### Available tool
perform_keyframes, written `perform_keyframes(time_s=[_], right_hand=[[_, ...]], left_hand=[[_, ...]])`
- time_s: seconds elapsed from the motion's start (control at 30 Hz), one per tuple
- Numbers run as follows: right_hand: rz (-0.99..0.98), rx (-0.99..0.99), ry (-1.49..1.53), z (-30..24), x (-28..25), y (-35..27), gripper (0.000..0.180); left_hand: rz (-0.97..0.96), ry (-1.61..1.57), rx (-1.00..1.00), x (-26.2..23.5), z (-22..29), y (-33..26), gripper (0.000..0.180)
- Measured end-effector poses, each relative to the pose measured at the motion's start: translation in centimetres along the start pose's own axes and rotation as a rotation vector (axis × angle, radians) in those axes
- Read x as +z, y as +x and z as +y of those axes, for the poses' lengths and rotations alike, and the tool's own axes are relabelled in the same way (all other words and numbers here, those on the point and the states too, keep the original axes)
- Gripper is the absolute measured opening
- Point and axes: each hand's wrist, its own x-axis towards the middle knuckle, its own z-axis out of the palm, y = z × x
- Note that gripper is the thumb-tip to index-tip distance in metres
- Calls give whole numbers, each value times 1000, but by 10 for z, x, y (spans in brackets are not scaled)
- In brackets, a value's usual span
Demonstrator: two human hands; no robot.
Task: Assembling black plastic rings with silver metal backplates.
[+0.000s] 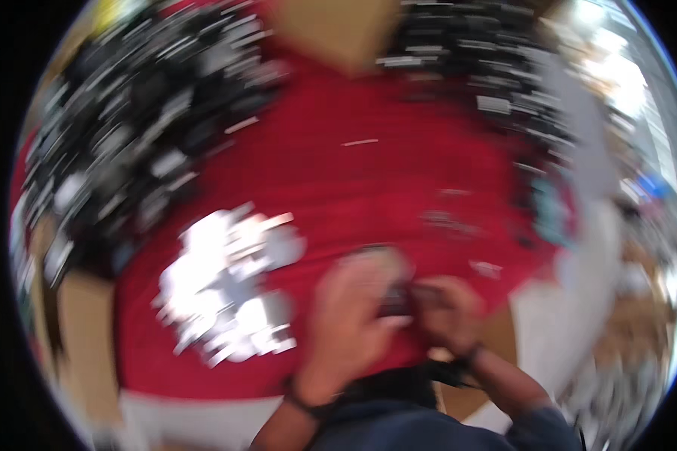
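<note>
Motion blur smears the whole head view. My left hand (350, 319) and my right hand (453, 312) are close together over the near edge of a red cloth (338, 203). Between them is a small dark object (397, 301), its kind too blurred to tell. The fingers of both hands look curled in around it. Something pale and rounded (387, 264) shows at the fingertips of my left hand. A pile of shiny white and silver pieces (229, 282) lies on the cloth, left of my left hand.
Heaps of dark items with pale streaks stand at the far left (150, 113) and far right (474, 52). A cardboard box (335, 30) is at the back between them. A light blue item (551, 210) lies at the right edge. Brown cardboard (86, 338) stands at the left.
</note>
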Motion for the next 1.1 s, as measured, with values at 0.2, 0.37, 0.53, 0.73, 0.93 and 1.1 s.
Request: perform_keyframes(time_s=[0.2,0.37,0.53,0.73,0.93,1.1], right_hand=[[229,-249,-36,-53,52,56,12],[327,-330,-33,-48,49,41,16],[315,-313,-32,-42,61,52,15],[279,-235,36,-44,54,63,15],[328,-193,58,-42,58,61,14],[348,-191,62,-43,59,60,14]], left_hand=[[-1,71,-82,6,-23,-16,73],[11,77,25,18,-29,-22,72],[30,87,87,15,-57,-18,71],[15,166,82,12,-56,-9,67],[-15,136,99,10,-55,-7,66],[0,121,97,11,-55,-9,65]])
